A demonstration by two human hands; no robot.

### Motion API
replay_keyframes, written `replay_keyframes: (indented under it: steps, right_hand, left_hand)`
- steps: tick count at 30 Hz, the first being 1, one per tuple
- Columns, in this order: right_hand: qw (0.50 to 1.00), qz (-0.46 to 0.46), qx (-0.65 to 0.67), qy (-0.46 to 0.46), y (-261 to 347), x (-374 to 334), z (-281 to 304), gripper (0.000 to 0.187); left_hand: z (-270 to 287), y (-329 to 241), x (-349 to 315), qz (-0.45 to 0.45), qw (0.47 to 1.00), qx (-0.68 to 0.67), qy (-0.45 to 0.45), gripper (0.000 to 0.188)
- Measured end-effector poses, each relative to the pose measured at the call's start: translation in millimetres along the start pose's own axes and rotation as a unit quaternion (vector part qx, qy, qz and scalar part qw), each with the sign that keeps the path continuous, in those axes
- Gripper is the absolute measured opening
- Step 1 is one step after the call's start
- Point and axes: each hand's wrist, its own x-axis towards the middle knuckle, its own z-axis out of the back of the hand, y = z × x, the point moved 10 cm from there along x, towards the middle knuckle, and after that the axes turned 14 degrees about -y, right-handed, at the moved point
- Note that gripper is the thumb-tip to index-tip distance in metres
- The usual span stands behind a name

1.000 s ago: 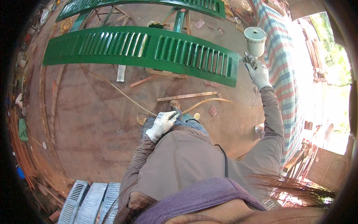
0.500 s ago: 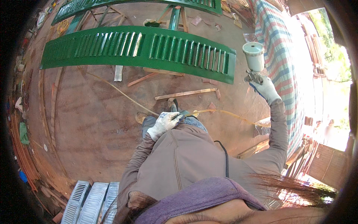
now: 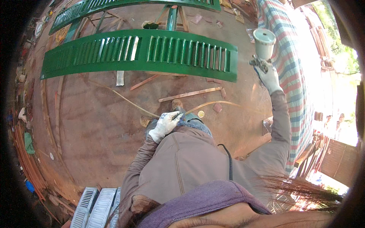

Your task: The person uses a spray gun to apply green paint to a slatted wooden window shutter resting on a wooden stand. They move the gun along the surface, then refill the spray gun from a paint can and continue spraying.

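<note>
In a white glove, my right hand grips a spray gun out at the right, with a pale cup standing on top of it. My gloved left hand is closed around a yellowish hose in front of my waist. From that hand the hose runs off to the far left and also curves away to the right. Ahead lies a long louvred panel, glossy green, its right end nearest to the spray gun but apart from it. A second green panel lies beyond it.
Wooden strips lie on the brown floor between my feet and the panel. A striped sheet hangs along the right. Unpainted metallic louvred panels rest at the lower left. Supports stand under the green panels.
My right hand has moved forward with the spray gun, up along the striped sheet. My left hand keeps its hold on the hose. The view has shifted slightly.
</note>
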Motion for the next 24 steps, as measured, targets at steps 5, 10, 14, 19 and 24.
replay_keyframes:
  steps: [5,10,14,19,24]
  right_hand:
    - [0.96,-0.118,0.247,0.054,-3,-56,25,0.036]
    - [0.922,-0.183,0.34,0.034,-30,-69,28,0.037]
    - [0.929,-0.201,0.309,0.025,-62,-56,3,0.037]
    - [0.942,-0.183,0.249,-0.13,-90,-9,-1,0.027]
    - [0.946,-0.128,0.23,-0.186,-95,6,7,0.036]
  left_hand:
    - [1,-9,2,0.022,1.0,0.001,0.022,0.029]
    - [-2,12,0,0.035,0.998,0.043,0.015,0.033]
    - [-10,22,-1,0.061,0.996,0.058,0.034,0.035]
    - [-17,24,8,0.127,0.99,0.042,0.054,0.031]
    - [-18,10,23,0.135,0.99,-0.031,0.035,0.031]
